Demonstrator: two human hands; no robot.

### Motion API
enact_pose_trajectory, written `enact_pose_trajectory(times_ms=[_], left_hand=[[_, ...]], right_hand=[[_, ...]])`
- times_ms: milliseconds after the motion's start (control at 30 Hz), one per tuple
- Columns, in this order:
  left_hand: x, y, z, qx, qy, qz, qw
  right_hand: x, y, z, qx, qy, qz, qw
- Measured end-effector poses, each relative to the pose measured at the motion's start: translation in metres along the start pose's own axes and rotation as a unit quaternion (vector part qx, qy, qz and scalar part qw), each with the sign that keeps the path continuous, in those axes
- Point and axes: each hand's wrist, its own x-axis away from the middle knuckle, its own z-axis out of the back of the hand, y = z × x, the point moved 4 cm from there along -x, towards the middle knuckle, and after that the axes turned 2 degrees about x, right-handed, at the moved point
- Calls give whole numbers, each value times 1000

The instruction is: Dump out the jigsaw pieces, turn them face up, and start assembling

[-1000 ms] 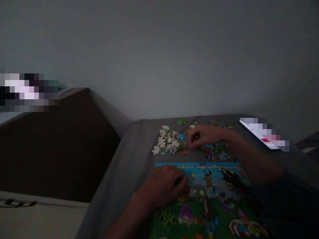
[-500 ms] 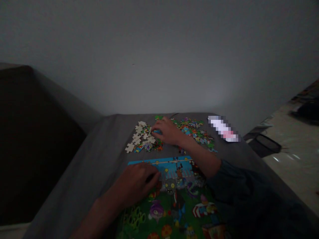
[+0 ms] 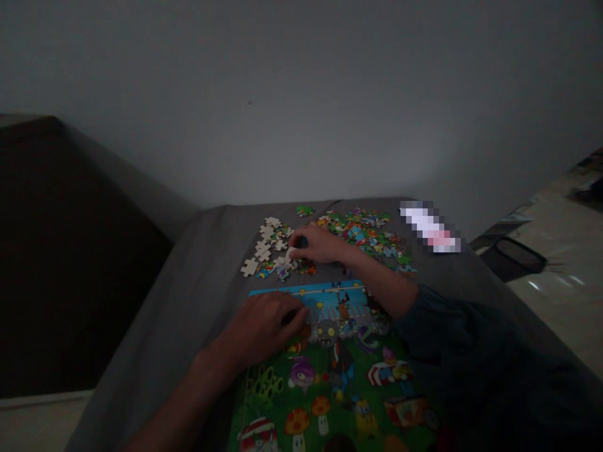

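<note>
My right hand is over the loose jigsaw pieces with thumb and forefinger pinched on a pale puzzle piece. Left of its fingertips lie several puzzle pieces with their pale backs up, some overlapping. On the upper left of the jigsaw board rests my left hand, its fingers curled and the thumb close to the forefinger. Whatever may be inside that grip is hidden. The board shows a cartoon picture with a zombie, mushrooms and plants, under a blue top edge.
Colourful puzzle pieces are heaped beyond the board, right of my right hand. A single green piece lies at the back. A lit phone, blurred out, is on the grey cloth near its right edge. A pale wall stands behind.
The blue piece near my right fingertips no longer shows there; a pale piece does now. The right hand stays over the pile, the left on the board. The view has tilted slightly downward.
</note>
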Motion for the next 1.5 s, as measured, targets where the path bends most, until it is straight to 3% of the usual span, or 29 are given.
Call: enact_pose_trajectory(times_ms=[100, 200, 300, 433, 533, 633, 867, 1033, 1300, 1500], left_hand=[[0, 0, 1, -3, 0, 0, 1000], [0, 1, 1, -3, 4, -3, 1000], [-1, 1, 1, -2, 8, 0, 1000], [-2, 1, 1, -7, 10, 2, 1000], [-1, 1, 0, -7, 11, 3, 1000], [-1, 2, 0, -4, 14, -3, 1000], [0, 1, -1, -20, 17, -9, 1000], [0, 1, 0, -22, 16, -11, 1000], [-1, 4, 0, -9, 0, 2, 1000], [0, 5, 2, -22, 8, -4, 1000]], right_hand=[[0, 6, 9, -9, 14, -12, 1000], [1, 13, 21, 19, 78, -33, 996], [4, 15, 26, 61, 118, -12, 991], [7, 10, 20, 77, 71, 86, 991], [7, 8, 22, 8, 74, 120, 990], [5, 14, 26, -40, 98, 86, 991], [1, 33, 29, 26, 128, 6, 991], [4, 29, 21, 79, 79, 30, 993], [9, -14, 2, 66, -13, 134, 989], [11, -19, -6, 57, -73, 148, 985]])
